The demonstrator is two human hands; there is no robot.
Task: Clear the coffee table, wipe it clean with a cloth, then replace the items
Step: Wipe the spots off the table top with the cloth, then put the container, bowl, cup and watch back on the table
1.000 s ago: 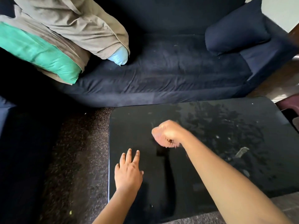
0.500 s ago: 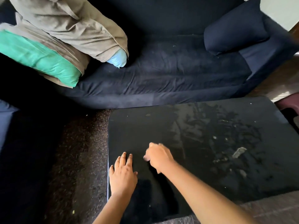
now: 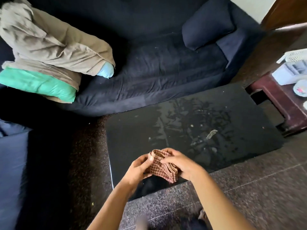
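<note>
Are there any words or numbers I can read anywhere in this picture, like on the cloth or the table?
None can be read.
Checked cloth: only a check pattern, no words.
Black coffee table: only smears and crumbs, no label.
Round item on the side table: a coloured print, too small and blurred to read.
White basket: no writing visible.

Checked cloth (image 3: 162, 166) bunched, black coffee table (image 3: 182, 130) smeared

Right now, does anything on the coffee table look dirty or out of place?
Yes. The coffee table has dusty streaks and crumbs on its right half, plus a pale scrap of debris there. Both hands, left hand and right hand, hold the checked cloth above the near edge.
</note>
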